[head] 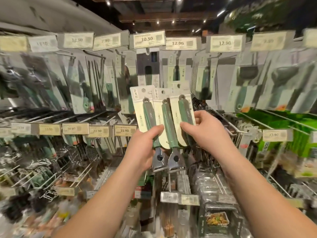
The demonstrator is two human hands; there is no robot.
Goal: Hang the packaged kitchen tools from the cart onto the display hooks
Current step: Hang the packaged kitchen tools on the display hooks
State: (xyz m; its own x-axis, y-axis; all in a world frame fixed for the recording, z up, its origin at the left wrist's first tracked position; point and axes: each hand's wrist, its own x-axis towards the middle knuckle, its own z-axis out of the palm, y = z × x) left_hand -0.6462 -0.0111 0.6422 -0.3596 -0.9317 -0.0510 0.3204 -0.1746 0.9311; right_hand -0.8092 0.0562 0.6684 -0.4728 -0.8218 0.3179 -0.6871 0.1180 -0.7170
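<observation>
Nearest the camera, two bare forearms reach up and forward to a fanned bunch of carded peelers [163, 115], which sits at mid-height in front of the display, clear of any hook. The left hand [145, 146] is clenched round the lower part of the bunch, thumb across the front of the cards and fingers wrapped behind, just above the two bare metal heads that hang out below. The right hand [203, 129] pinches the rightmost card at its edge, thumb on the front, as if to part it from the others. Three cards show, each with a green handle and a punched hang hole near the top; whether more lie behind them cannot be told from here. The step in hand looks like sorting a single pack out of the bunch before hanging it, so none of these is on a hook yet. Just beyond and above hangs the row of display hooks [147, 50] under their price tags [147, 39], already carrying packs, though blur makes it hard to say which hook matches these peelers. The next move, by my reading, calls for lifting one card free, lining its hole up with a hook tip and sliding it back along the wire while the left hand keeps the rest together.
</observation>
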